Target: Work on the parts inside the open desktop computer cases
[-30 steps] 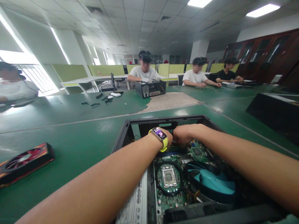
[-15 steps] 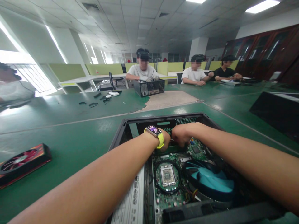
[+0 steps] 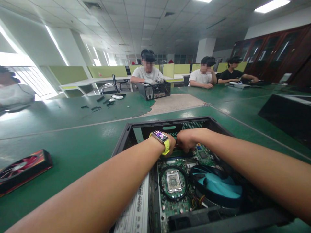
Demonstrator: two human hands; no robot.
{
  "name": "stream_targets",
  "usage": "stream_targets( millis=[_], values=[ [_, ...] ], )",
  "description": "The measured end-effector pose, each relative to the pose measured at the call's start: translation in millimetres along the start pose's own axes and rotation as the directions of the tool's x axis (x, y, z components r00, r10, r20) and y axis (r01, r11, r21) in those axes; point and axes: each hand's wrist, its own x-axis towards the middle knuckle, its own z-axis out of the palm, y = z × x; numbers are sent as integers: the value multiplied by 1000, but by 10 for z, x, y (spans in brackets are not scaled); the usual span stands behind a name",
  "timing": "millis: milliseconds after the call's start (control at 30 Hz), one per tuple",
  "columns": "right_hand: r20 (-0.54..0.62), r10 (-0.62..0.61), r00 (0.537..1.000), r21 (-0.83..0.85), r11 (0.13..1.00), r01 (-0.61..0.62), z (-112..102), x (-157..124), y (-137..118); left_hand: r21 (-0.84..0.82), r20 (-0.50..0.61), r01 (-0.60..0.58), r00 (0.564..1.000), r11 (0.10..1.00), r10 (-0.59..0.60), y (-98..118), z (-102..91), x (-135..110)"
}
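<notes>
Hands (image 3: pixel 171 142) (image 3: pixel 186 139) reach into upward-facing case (image 3: pixel 155 123), long axis unclear.

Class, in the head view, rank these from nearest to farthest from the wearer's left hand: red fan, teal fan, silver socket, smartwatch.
1. Smartwatch, on the wrist of the left hand.
2. Silver socket, inside the case.
3. Teal fan, right of the socket.
4. Red fan, on the table at left.

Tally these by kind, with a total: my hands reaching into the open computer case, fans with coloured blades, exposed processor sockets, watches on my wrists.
Hands: 2 (left hand, right hand)
Fans with coloured blades: 2 (teal fan, red fan)
Exposed processor socket: 1
Watch: 1
Total: 6
</notes>
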Motion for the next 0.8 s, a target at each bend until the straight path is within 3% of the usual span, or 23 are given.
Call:
stream_targets(
  millis=[233, 467, 600, 800],
  values=[
    [20, 28, 999, -5, 1000, -28, 14, 28, -26, 168, 66, 48, 996, 985, -60, 120, -20, -87],
    [30, 90, 995, 14, 996, -91, 36, 30, -64, 141, 11, 43, 999, 989, -45, 127, 64, -18],
    [-25, 114, 993, -94, 989, -116, -6, -27, -175, 97, -2, 78, 997, 992, -78, 134, 73, 21],
    [147, 232, 962, -139, 967, -212, -61, 68, -324, 112, 46, 87, 995, 990, -92, 158, 57, 57]
  ],
)
